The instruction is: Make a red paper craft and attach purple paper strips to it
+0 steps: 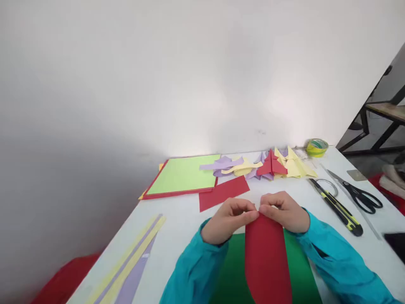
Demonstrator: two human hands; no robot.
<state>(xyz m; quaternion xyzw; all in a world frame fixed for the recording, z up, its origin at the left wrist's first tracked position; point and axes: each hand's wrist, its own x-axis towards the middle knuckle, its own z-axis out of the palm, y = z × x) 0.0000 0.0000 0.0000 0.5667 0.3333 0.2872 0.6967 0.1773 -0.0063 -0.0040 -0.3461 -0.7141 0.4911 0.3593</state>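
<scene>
The fingers of our left hand and right hand pinch the red paper, likely steadying its far end. The green sheet beneath probably shields our table.

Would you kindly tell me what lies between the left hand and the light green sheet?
In the head view, a flat red paper rectangle lies between the left hand and the light green sheet.
</scene>
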